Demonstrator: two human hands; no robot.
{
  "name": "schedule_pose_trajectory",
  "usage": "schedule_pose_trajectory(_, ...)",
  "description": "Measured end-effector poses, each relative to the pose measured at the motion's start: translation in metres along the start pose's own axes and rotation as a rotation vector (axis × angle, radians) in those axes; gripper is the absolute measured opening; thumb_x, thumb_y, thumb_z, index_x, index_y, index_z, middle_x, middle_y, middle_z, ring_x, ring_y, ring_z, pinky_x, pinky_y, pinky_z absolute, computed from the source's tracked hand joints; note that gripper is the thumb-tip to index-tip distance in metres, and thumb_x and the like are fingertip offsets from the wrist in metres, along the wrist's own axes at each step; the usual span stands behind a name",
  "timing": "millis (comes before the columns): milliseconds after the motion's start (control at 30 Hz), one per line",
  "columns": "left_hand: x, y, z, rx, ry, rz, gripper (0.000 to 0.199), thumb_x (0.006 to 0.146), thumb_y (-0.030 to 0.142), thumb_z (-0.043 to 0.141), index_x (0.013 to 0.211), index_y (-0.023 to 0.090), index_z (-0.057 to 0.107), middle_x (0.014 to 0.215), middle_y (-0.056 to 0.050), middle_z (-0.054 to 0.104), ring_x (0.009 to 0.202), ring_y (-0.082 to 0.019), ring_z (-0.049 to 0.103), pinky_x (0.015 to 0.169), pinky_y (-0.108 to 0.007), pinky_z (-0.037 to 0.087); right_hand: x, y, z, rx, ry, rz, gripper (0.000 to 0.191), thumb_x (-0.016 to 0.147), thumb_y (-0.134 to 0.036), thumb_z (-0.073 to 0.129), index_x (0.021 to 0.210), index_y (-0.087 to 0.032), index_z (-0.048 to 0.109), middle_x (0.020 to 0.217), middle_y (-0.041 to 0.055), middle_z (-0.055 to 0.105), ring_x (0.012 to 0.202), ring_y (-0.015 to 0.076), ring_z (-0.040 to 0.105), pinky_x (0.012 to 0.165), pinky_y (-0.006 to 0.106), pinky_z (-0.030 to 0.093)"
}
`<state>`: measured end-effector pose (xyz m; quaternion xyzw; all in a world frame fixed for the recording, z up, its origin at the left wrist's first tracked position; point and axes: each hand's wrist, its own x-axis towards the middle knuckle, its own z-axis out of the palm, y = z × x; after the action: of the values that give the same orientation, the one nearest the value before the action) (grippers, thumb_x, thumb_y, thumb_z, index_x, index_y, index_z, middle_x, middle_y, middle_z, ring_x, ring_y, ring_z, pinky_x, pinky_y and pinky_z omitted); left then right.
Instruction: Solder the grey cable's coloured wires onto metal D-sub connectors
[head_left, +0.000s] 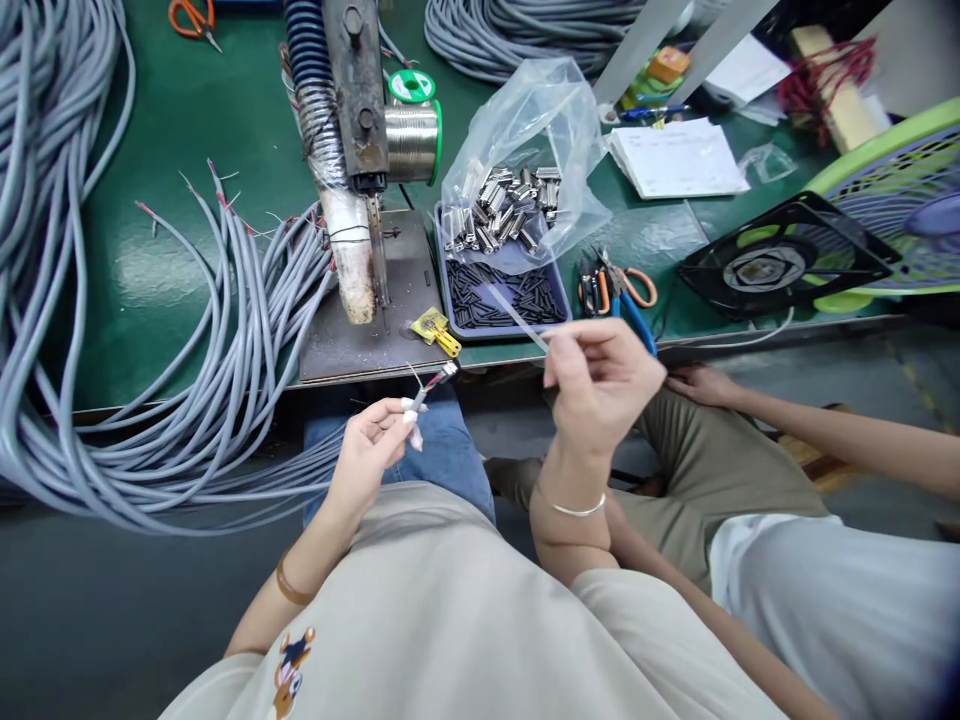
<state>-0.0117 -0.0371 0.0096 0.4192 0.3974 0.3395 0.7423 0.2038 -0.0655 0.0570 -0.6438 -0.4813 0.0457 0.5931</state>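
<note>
My left hand [375, 445] pinches the end of a grey cable [420, 398] just in front of the bench edge. Short coloured wires fan out from it to a small metal connector [448, 370] at the tip. In my right hand [604, 385], thumb and forefinger are closed on a thin pale strip [517, 316]; its exact kind is unclear. The strip points up and left, over the blue tray [566, 300]. Small black pieces [502, 295] fill the front of that tray. Behind them, a clear plastic bag [525, 110] holds many metal connectors [517, 205].
A soldering station [360, 120] with a solder spool [412, 140] stands behind my left hand. Bundled grey cables [247, 300] hang over the bench at left. Pliers [619, 290] and a black fan [780, 260] lie right. A co-worker [750, 470] sits close on my right.
</note>
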Motion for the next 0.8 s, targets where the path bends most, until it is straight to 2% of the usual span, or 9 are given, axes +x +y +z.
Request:
schedule_pose_trajectory(100,0.008,-0.005,-0.01,-0.024,0.049,-0.059,0.045,0.073,0.053,0.086,0.096,0.015,0.076,0.049,0.003,0.06,0.036,-0.003,0.035,0.037,-0.017,0.016,0.037,0.035,-0.009,-0.404,-0.142,-0.138,0.015,0.094,-0.032,0.068,0.083,-0.022,0.071,0.07,0.0,0.066,0.061,0.015,0.059,0.061,0.03,0.045)
schedule_pose_trajectory(167,0.013,-0.006,-0.014,0.006,0.026,-0.059,0.042,0.073,0.051,0.086,0.091,0.014,0.077,0.051,0.001,0.064,0.038,-0.005,0.043,0.037,-0.017,0.024,0.06,0.068,-0.005,-0.598,-0.195,-0.214,0.015,0.091,-0.029,0.071,0.077,-0.022,0.069,0.073,0.0026,0.067,0.066,0.0186,0.06,0.067,0.034,0.047)
schedule_pose_trajectory(267,0.018,-0.001,-0.015,0.003,-0.018,-0.048,0.036,0.071,0.044,0.088,0.083,0.013,0.074,0.071,-0.007,0.077,0.049,-0.009,0.06,0.045,-0.02,0.044,0.086,0.11,0.009,-0.716,-0.257,-0.217,0.018,0.082,-0.028,0.079,0.071,-0.022,0.066,0.073,0.0044,0.067,0.064,0.0206,0.056,0.067,0.037,0.047)
schedule_pose_trajectory(333,0.021,0.004,-0.013,-0.04,-0.028,-0.046,0.037,0.07,0.041,0.09,0.087,0.013,0.073,0.08,-0.009,0.08,0.048,-0.008,0.059,0.045,-0.02,0.045,0.094,0.122,0.016,-0.759,-0.312,-0.188,0.021,0.081,-0.029,0.08,0.068,-0.022,0.064,0.074,0.0052,0.067,0.065,0.0218,0.056,0.068,0.038,0.049)
schedule_pose_trajectory(433,0.025,0.006,-0.01,-0.103,-0.012,-0.033,0.042,0.069,0.039,0.09,0.097,0.014,0.072,0.082,-0.008,0.081,0.04,-0.002,0.046,0.039,-0.017,0.032,0.094,0.108,0.018,-0.725,-0.353,-0.158,0.021,0.09,-0.034,0.071,0.073,-0.023,0.065,0.08,0.0077,0.07,0.071,0.0242,0.06,0.075,0.041,0.051)
schedule_pose_trajectory(533,0.029,0.006,-0.008,-0.145,0.013,-0.022,0.041,0.067,0.041,0.091,0.094,0.014,0.073,0.076,-0.007,0.079,0.038,-0.001,0.041,0.038,-0.017,0.026,0.079,0.068,0.012,-0.547,-0.312,-0.113,0.017,0.094,-0.038,0.067,0.085,-0.023,0.069,0.086,0.0073,0.073,0.077,0.0245,0.064,0.078,0.039,0.051)
schedule_pose_trajectory(600,0.031,0.008,-0.007,-0.163,0.024,-0.026,0.039,0.064,0.042,0.092,0.084,0.014,0.073,0.065,-0.003,0.074,0.039,-0.002,0.041,0.039,-0.017,0.025,0.063,0.038,0.008,-0.368,-0.336,-0.093,0.015,0.095,-0.037,0.066,0.091,-0.024,0.072,0.088,0.005,0.073,0.07,0.0193,0.061,0.068,0.034,0.048)
schedule_pose_trajectory(700,0.034,0.013,-0.005,-0.167,0.027,-0.038,0.035,0.059,0.039,0.094,0.072,0.014,0.072,0.054,0.002,0.063,0.043,-0.003,0.043,0.041,-0.016,0.024,0.039,0.003,0.01,-0.096,-0.592,-0.072,0.015,0.094,-0.034,0.067,0.092,-0.022,0.075,0.089,0.0029,0.072,0.056,0.0108,0.049,0.052,0.028,0.036)
schedule_pose_trajectory(800,0.034,0.018,-0.003,-0.169,0.009,-0.052,0.033,0.057,0.035,0.094,0.066,0.014,0.071,0.051,0.004,0.056,0.045,-0.002,0.04,0.043,-0.017,0.021,0.023,-0.01,0.023,0.011,-0.786,-0.111,0.015,0.096,-0.029,0.066,0.087,-0.021,0.074,0.08,0.0007,0.069,0.058,0.0097,0.049,0.056,0.026,0.037)
